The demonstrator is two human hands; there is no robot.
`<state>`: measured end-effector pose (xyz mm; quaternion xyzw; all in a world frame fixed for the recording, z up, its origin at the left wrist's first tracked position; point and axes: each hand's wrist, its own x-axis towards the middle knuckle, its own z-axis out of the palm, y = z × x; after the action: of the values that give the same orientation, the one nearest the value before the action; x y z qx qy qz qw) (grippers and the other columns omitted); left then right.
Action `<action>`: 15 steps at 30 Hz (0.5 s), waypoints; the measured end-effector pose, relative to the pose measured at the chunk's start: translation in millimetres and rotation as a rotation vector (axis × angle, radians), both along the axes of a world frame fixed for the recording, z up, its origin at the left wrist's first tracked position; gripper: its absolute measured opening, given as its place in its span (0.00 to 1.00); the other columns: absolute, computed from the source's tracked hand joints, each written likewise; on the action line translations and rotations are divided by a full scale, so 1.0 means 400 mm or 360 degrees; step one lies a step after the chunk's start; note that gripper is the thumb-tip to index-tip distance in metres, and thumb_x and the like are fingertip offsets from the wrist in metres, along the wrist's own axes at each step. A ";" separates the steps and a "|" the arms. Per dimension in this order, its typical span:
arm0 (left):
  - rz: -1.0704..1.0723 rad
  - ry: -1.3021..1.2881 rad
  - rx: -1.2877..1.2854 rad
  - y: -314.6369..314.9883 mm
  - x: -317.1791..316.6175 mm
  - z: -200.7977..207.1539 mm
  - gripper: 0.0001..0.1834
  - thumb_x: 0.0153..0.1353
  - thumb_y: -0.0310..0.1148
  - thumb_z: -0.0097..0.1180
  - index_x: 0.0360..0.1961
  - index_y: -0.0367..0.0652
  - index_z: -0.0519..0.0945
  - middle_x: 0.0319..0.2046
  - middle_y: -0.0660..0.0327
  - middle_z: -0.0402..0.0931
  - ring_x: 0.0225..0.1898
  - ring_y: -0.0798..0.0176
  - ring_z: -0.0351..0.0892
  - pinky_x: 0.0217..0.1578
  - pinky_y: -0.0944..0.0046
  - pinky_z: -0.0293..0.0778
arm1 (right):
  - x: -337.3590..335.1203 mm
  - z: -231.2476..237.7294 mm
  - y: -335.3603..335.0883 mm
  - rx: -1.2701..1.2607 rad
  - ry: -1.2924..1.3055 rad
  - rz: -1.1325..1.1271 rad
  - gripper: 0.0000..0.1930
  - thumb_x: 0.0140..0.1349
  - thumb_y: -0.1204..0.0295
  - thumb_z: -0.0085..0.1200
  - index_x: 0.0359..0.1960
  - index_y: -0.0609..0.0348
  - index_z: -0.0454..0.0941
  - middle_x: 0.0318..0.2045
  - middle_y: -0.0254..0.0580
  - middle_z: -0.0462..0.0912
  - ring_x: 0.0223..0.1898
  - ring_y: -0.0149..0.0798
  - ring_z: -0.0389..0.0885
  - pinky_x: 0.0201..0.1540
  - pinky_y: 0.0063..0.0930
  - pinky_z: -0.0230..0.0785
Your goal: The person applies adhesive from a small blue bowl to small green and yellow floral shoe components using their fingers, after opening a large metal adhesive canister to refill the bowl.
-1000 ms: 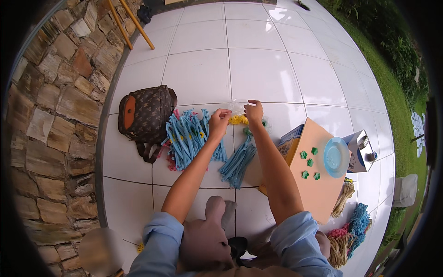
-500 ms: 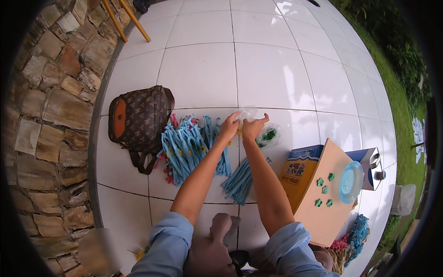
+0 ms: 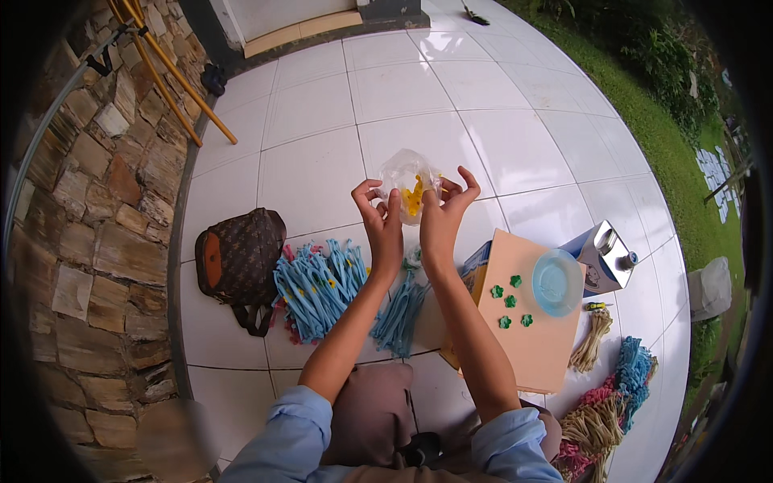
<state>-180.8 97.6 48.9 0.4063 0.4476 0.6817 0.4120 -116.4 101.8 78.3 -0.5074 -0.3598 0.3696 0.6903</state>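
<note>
Holding a clear plastic bag (image 3: 396,170) with yellow pieces (image 3: 413,196) inside, above the white tiled floor (image 3: 318,165), pinching its sides in the grip of left hand (image 3: 385,229) and right hand (image 3: 441,225). Looks light, limp, probably slippery; best taken by the rim. Shows no readable writing; likewise illegible on the metal tin (image 3: 609,253).

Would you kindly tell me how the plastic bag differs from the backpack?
The plastic bag is see-through, showing yellow pieces inside; the backpack is dark brown and opaque. The plastic bag is held by the left hand and right hand, whereas the backpack sits on the tiled floor. Both are bags.
</note>
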 end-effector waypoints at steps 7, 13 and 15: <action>-0.0479 0.0728 0.0193 -0.112 0.184 0.151 0.19 0.58 0.28 0.51 0.51 0.49 0.65 0.45 0.59 0.63 0.34 0.71 0.66 0.33 0.71 0.67 | 0.257 0.147 -0.185 0.0088 -0.0321 0.0068 0.29 0.56 0.80 0.45 0.57 0.61 0.45 0.43 0.52 0.63 0.44 0.39 0.69 0.43 0.30 0.68; -0.0989 0.0843 0.0182 -0.270 0.296 0.147 0.16 0.54 0.29 0.57 0.44 0.51 0.72 0.35 0.59 0.60 0.29 0.66 0.67 0.32 0.67 0.70 | 0.461 0.111 -0.421 -0.0081 -0.0440 -0.0067 0.29 0.57 0.82 0.46 0.57 0.59 0.45 0.38 0.46 0.66 0.36 0.34 0.74 0.36 0.24 0.72; -0.1049 0.1129 0.0167 -0.313 0.320 0.119 0.14 0.53 0.28 0.58 0.41 0.50 0.72 0.34 0.59 0.60 0.28 0.66 0.66 0.32 0.66 0.70 | 0.499 0.081 -0.496 -0.0235 -0.0520 -0.0022 0.29 0.57 0.82 0.46 0.57 0.57 0.46 0.37 0.45 0.67 0.35 0.33 0.74 0.35 0.23 0.71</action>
<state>-52.7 -27.7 96.6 0.7540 0.3728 0.3561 0.4071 83.1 -96.5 110.8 -0.6124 -0.4356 0.3030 0.5860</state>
